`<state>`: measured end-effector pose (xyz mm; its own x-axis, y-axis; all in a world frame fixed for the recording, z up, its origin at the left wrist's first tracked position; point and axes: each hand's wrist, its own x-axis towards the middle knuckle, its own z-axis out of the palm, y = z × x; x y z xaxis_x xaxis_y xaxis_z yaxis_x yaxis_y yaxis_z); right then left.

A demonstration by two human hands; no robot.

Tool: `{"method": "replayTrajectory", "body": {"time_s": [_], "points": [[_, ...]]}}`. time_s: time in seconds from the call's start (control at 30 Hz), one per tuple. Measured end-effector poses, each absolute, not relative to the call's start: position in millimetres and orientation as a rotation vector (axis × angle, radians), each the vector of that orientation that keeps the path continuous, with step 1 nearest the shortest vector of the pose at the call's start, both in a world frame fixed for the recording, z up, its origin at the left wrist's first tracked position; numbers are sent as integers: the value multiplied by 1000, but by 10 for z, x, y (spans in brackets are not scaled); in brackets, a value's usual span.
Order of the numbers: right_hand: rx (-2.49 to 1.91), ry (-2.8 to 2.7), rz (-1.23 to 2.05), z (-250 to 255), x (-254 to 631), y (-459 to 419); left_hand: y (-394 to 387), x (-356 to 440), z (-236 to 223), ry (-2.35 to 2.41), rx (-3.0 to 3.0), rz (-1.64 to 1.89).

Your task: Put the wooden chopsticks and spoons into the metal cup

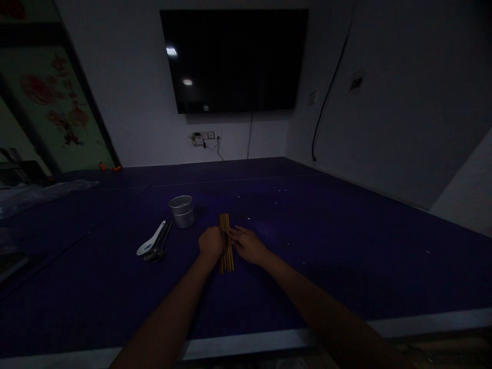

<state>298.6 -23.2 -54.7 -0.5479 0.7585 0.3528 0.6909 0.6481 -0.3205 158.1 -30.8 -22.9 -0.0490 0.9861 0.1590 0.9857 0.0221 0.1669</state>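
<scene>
A bundle of wooden chopsticks (pixel 227 259) lies lengthwise on the dark blue table surface in front of me, its sticks side by side. My left hand (pixel 211 243) is closed at the bundle's left side, fingers curled against the chopsticks. From the right, my right hand (pixel 249 245) reaches over with its fingers stretched apart, the tips touching the bundle's right edge. Left of the hands stands a silver metal cup (pixel 182 211), upright. Beside it lie a white soup spoon (pixel 151 239) with a blue mark and some dark metal spoons (pixel 158 251).
Small white specks dot the blue table surface (pixel 346 241). Crumpled clear plastic (pixel 49 192) lies at the far left. Behind the table, a large dark television (pixel 238 61) hangs above sockets (pixel 207 136) with cables. The room is dim.
</scene>
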Motion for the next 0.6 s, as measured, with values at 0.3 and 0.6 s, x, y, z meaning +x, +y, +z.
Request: {"method": "replayTrajectory", "body": {"time_s": [0.3,0.6], "points": [[-1158,-2402,231,-536,2979,-234,-297,1578,-234,2256,2152,377],[-1157,-2416,243,-505,2987,-267,-300,1576,-219,2232,2138,379]]}}
